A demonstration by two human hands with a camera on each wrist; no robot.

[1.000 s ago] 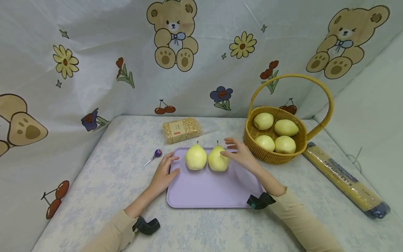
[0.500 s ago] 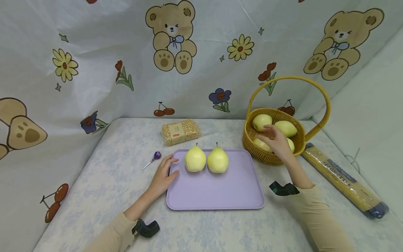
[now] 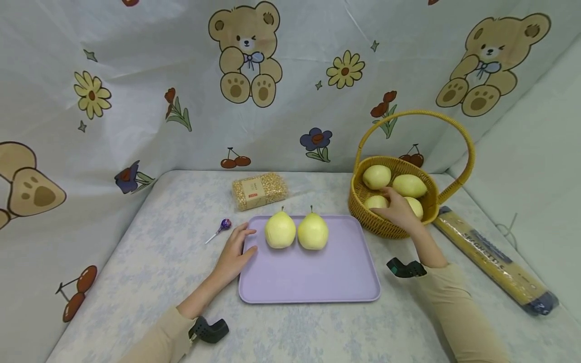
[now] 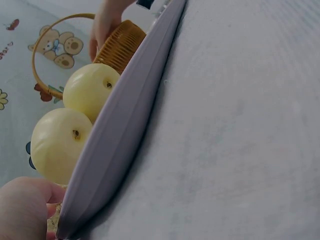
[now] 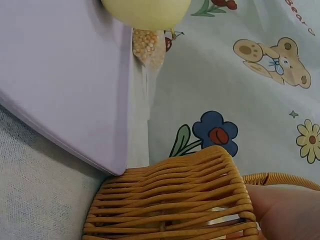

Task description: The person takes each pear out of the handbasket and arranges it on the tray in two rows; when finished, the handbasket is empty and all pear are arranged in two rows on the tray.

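Observation:
My right hand point(image 3: 399, 209) reaches into the yellow wicker basket point(image 3: 376, 225), thumb and fingers on either side of the front-left pear point(image 3: 375, 202); the hand hides part of that fruit. Other pale yellow pears lie in the basket, one at the back left point(image 3: 376, 177) and one at the back right point(image 3: 409, 186). My left hand point(image 3: 232, 254) rests relaxed at the left rim of the lilac tray point(image 3: 308, 282). Two pears, the left one point(image 3: 280, 230) and the right one point(image 3: 313, 232), stand side by side on the tray with stems up.
Behind the tray lies a clear bag of yellow kernels point(image 3: 259, 191). A lollipop point(image 3: 224, 225) is on the table left of the tray. At the right, a long spaghetti pack point(image 3: 495, 259) lies slantwise beside the basket. A bear-print cloth point(image 3: 190, 60) hangs behind the table.
My right hand has moved from beside the tray's right pear over to the basket, then lowered in among its pears. The left hand has stayed at the tray's rim.

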